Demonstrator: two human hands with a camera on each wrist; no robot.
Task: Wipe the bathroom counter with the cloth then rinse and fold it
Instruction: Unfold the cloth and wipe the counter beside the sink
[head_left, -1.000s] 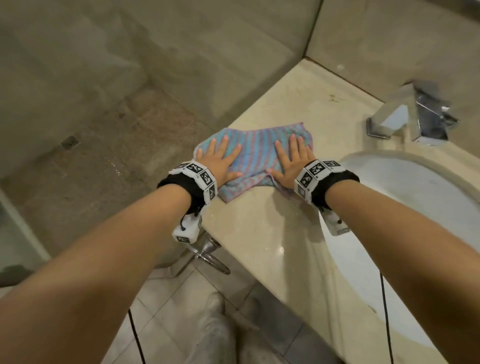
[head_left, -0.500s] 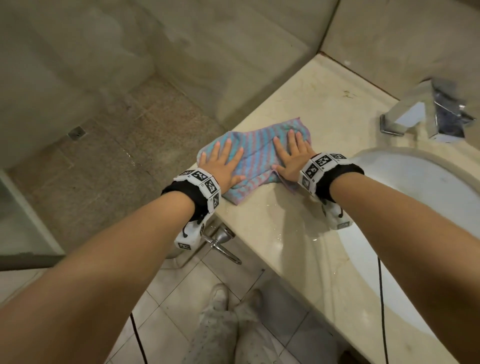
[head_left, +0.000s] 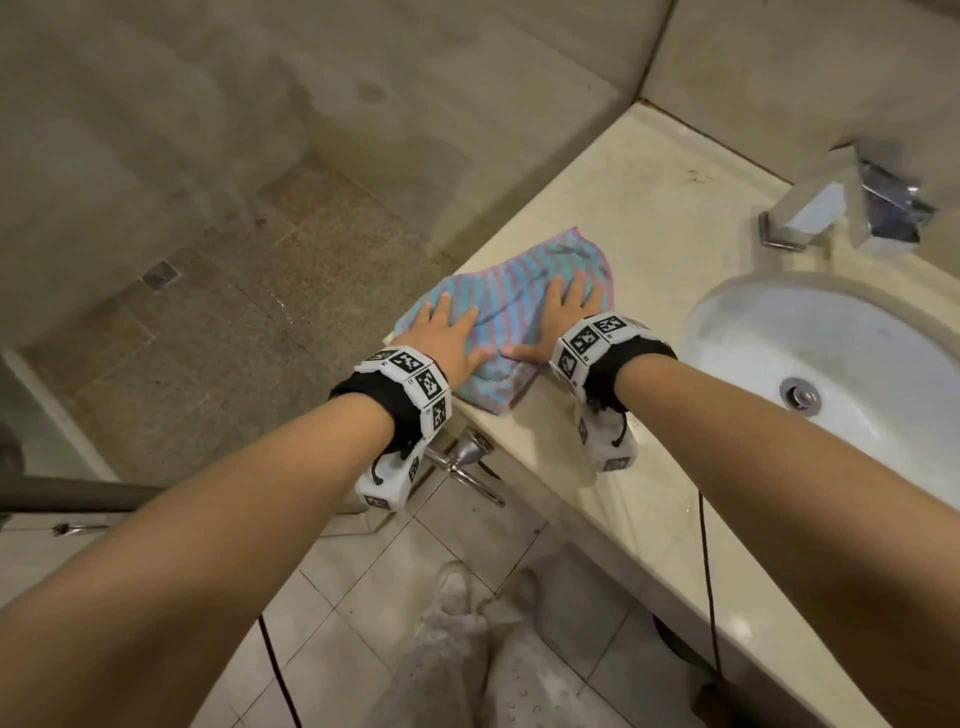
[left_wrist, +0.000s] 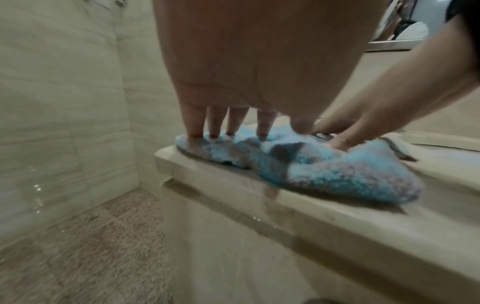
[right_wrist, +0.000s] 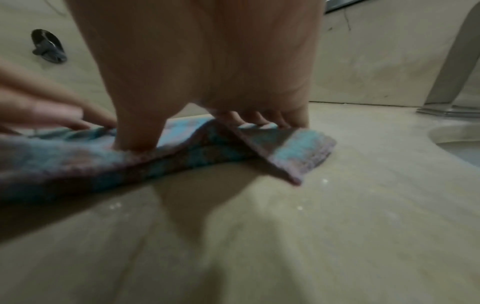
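A blue and pink striped cloth (head_left: 511, 291) lies on the left end of the beige stone counter (head_left: 649, 187), close to its front edge. My left hand (head_left: 449, 332) presses flat on the cloth's left part with straight, spread fingers. My right hand (head_left: 563, 312) presses flat on its right part, thumb pointing toward the left hand. In the left wrist view the left hand's fingertips (left_wrist: 228, 133) sink into the fluffy cloth (left_wrist: 324, 172). In the right wrist view the cloth (right_wrist: 182, 156) is bunched, with one corner (right_wrist: 298, 152) folded up off the counter (right_wrist: 285, 236).
A white basin (head_left: 852, 353) is set in the counter to the right, with a chrome faucet (head_left: 852, 213) behind it. A glass shower wall and a wet stone floor (head_left: 208, 322) lie to the left. A metal valve (head_left: 467, 457) sticks out under the counter edge.
Both hands have slid the cloth toward me along the counter, and it has bunched a little. The hands have come closer together, so the thumbs nearly meet.
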